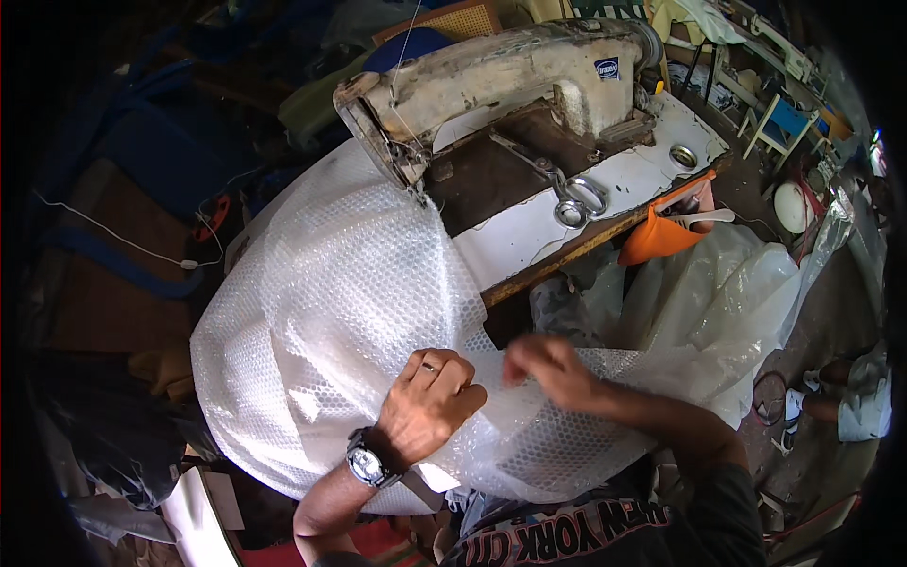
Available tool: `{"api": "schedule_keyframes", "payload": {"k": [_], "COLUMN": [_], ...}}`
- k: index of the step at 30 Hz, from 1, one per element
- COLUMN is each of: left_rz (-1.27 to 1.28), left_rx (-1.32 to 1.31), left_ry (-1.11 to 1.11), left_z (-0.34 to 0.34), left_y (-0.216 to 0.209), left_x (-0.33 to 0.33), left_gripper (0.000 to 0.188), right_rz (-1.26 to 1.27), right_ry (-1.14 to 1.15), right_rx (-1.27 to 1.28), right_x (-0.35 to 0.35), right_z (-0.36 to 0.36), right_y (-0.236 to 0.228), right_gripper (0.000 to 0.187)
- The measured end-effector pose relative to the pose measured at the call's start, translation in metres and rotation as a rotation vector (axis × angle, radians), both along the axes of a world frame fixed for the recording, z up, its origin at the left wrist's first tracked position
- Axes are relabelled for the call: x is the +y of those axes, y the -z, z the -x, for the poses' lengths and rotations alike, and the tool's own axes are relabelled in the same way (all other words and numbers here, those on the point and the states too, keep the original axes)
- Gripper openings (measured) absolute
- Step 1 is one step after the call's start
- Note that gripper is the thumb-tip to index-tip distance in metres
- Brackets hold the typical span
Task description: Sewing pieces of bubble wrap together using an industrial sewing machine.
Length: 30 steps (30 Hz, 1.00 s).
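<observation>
A large sheet of bubble wrap [350, 274] drapes from under the needle end of an old beige sewing machine [501, 80] down across my lap. My left hand [430, 406], with a ring and a wristwatch [366, 461], is closed on the near part of the sheet; its fingertips are hidden under the curled fingers. Just right of it, my right hand [553, 371] hovers over the wrap, smeared by motion. Whether it holds anything does not show. A thread runs down to the machine's needle area, where the sheet's edge lies.
Metal scissors [570, 198] and a small round metal piece [682, 157] lie on the worn white tabletop [515, 241]. An orange pouch [657, 238] hangs at its edge. More clear plastic sheeting [718, 302] bunches at right. Another person's leg [824, 408] shows at far right.
</observation>
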<state>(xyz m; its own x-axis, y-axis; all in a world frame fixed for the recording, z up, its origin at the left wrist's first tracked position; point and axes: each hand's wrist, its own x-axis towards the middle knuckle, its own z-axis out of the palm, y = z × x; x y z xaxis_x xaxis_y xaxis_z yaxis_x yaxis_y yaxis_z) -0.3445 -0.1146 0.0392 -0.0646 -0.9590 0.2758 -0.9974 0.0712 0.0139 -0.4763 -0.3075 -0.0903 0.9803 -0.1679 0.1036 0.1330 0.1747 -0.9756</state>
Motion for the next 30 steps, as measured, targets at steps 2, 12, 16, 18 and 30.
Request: {"api": "schedule_keyframes", "payload": {"k": [2,12,16,18,30], "left_rz": [0.010,0.008,-0.017,-0.061,-0.154], "left_rx": [0.038,0.029,0.076,0.093,0.164], "left_ry": [-0.018,-0.029,0.000,0.075,0.221], "left_z": [0.000,0.012,0.018,0.017,-0.003], "left_y": [0.001,0.001,0.009,0.011,-0.009], "left_x": [-0.001,-0.012,-0.022,-0.033,-0.045], "left_gripper": [0.012,0.011,0.015,0.015,0.023], "right_rz": [0.072,-0.147,-0.140,-0.103,-0.101], "right_ry": [0.290,-0.004,-0.004,0.069,0.032], "right_rx": [0.063,0.098,0.266,0.154,0.203], "right_x": [-0.010,0.044,0.037,0.044,0.038], "right_z": [-0.029,0.005,0.030,0.032,0.031], "right_y": [0.030,-0.004,-0.014,0.012,0.006], "right_gripper": [0.022,0.026,0.012,0.013,0.013]}}
